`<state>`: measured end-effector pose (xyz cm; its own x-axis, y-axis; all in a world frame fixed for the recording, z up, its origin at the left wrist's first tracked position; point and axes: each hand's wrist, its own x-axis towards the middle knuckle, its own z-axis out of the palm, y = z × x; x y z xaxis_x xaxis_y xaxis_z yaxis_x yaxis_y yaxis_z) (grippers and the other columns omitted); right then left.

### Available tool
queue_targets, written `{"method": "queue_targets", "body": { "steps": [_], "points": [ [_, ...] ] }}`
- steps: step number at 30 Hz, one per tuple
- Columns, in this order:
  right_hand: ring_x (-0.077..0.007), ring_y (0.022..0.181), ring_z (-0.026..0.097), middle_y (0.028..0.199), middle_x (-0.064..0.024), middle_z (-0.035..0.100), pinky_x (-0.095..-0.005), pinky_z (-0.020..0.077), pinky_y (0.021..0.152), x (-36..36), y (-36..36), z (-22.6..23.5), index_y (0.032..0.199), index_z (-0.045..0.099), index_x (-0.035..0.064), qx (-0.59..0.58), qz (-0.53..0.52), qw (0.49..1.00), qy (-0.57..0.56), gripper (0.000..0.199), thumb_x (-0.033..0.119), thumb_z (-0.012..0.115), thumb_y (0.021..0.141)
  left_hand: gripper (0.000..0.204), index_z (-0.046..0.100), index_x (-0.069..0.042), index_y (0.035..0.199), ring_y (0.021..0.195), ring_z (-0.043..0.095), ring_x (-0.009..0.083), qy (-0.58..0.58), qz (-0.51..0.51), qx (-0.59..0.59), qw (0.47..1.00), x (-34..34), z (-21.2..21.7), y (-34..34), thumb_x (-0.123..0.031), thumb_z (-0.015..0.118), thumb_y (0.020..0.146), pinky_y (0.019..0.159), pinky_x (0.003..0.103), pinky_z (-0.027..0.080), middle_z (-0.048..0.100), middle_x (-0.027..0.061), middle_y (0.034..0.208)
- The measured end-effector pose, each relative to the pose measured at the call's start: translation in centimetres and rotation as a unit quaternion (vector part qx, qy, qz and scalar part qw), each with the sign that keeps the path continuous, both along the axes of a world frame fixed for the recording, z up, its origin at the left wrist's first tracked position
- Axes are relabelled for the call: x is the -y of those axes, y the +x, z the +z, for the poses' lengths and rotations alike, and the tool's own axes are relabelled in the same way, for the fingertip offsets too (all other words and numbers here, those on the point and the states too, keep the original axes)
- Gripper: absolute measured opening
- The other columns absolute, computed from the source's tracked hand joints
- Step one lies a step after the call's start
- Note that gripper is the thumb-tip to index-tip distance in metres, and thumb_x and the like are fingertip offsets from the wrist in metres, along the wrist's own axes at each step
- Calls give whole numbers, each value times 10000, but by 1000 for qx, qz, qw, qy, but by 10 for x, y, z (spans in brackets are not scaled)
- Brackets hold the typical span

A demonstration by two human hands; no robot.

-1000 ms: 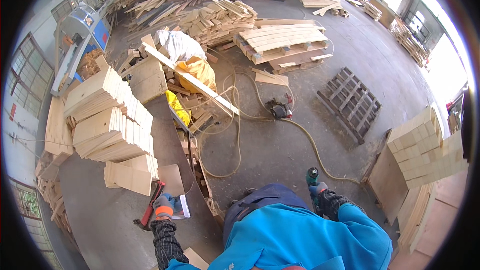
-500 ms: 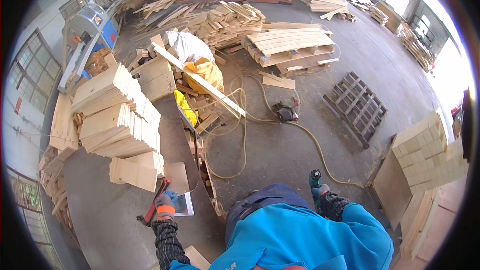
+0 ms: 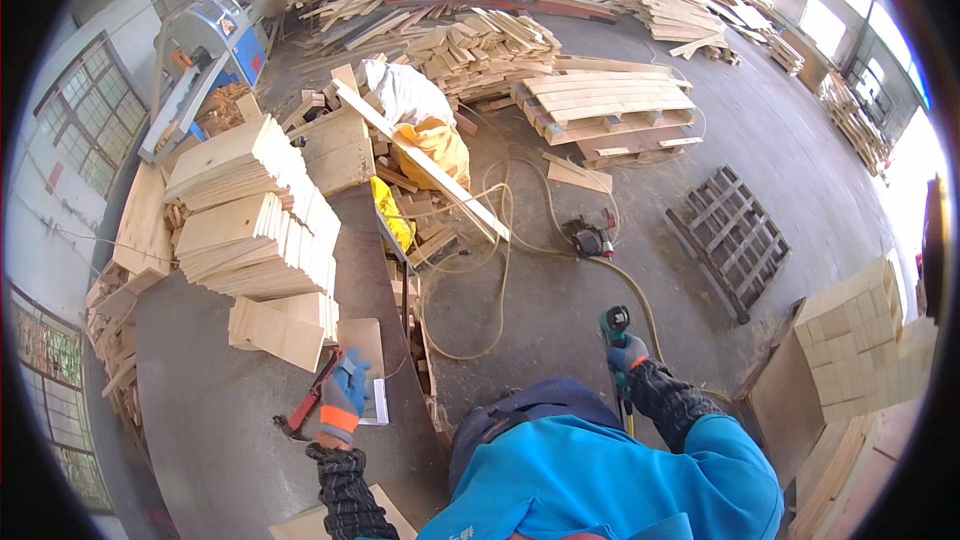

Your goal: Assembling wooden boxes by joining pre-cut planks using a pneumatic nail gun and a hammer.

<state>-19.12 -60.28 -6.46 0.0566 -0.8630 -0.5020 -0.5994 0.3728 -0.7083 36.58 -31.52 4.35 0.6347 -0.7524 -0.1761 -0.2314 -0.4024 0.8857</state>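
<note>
My left hand (image 3: pixel 345 388), in a blue-grey glove with an orange cuff, is over the grey worktable (image 3: pixel 220 430), its fingers appearing stretched forward. Beside it lies a long red tool (image 3: pixel 308 408) with a dark end; the hand partly covers its upper end. A white-edged sheet or packet (image 3: pixel 375 405) rests just right of the hand, by a flat light board (image 3: pixel 362 342). At my right side, over the floor, my gloved right hand (image 3: pixel 627 353) is wrapped round a teal and black power tool (image 3: pixel 614 324). Its exact kind is unclear.
Stacked thin boards (image 3: pixel 255 230) stand on the table's far part. Ahead, a hose (image 3: pixel 505 290) loops across the floor near a small dark machine (image 3: pixel 590 237). A slatted pallet (image 3: pixel 730 240) lies to the right, with piled wood blocks (image 3: pixel 850 320) nearer me.
My left hand has moved forward, its fingers now more extended beside the red tool. My right hand has brought the power tool forward and slightly left. The view has shifted a little.
</note>
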Motion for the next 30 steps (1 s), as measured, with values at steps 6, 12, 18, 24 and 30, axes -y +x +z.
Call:
{"method": "queue_targets", "body": {
  "steps": [6, 12, 18, 24, 30],
  "points": [
    [-137, 668, 668, 736, -50, 693, -355, 545, 612, 16, 97, 119, 1009, 720, 42, 114, 154, 971, -141, 157, 147, 704, 893, 390, 659, -55, 1448, 678, 652, 98, -97, -52, -152, 982, 12, 53, -79, -259, 599, 1122, 632, 263, 559, 781, 91, 1191],
    [-118, 629, 624, 721, -48, 677, -306, 493, 568, 24, 158, 228, 942, 693, 5, 310, 259, 914, -46, 156, 160, 683, 918, 396, 670, 2, 1397, 673, 663, 111, -122, -28, -162, 979, 6, 72, -110, -269, 585, 1122, 602, 262, 550, 793, 112, 1137],
    [-170, 629, 651, 756, -78, 680, -314, 514, 579, 26, 216, 273, 1167, 660, -35, 479, 263, 837, 37, 328, 173, 653, 913, 401, 671, 60, 1344, 639, 668, 147, -178, 91, -192, 961, -3, 88, -120, -251, 537, 1128, 543, 267, 523, 785, 137, 1031],
    [-217, 540, 559, 668, -66, 563, -375, 492, 531, 22, 252, 260, 1371, 565, -110, 548, 278, 769, 177, 682, 313, 762, 875, 368, 705, 43, 1325, 622, 631, 112, -99, 112, -114, 982, -2, 125, -132, -206, 549, 1103, 539, 254, 476, 771, 102, 899],
    [-177, 508, 482, 638, -25, 500, -379, 455, 526, 6, 260, 252, 1420, 547, -93, 594, 328, 666, 311, 716, 376, 757, 922, 340, 758, 0, 1279, 579, 611, 76, -119, 156, -115, 974, 13, 199, -165, -250, 631, 1087, 530, 232, 465, 714, 35, 756]
  ]
}}
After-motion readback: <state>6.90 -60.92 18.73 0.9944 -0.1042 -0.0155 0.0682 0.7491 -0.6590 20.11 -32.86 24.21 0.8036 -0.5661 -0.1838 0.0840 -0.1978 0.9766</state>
